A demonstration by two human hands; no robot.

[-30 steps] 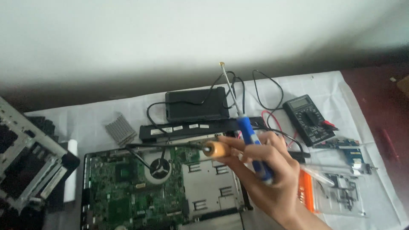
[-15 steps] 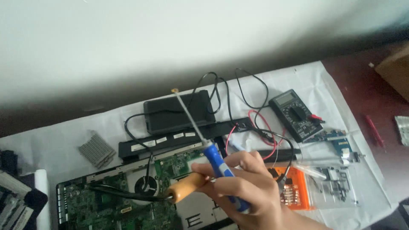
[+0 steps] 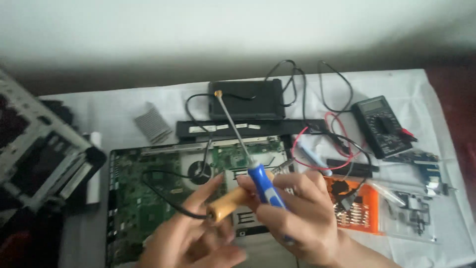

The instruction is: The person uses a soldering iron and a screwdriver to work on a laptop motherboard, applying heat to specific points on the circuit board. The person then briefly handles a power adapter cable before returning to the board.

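Head view: right hand (image 3: 297,218) grips blue-handled screwdriver (image 3: 238,144), shaft pointing away.

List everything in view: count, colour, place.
blue-handled screwdriver: 1, blue, right hand, shaft up-left
yellow-handled corded tool: 1, yellow, between both hands
green circuit board: 1, green, centre-left
black power brick: 1, black, top centre
black multimeter: 1, black, right
grey heatsink: 1, grey, upper left
orange pack: 1, orange, right of hands
grey metal chassis: 1, grey, left edge
white cloth: 1, white, underneath
left hand: 1, bottom centre
right hand: 1, bottom centre
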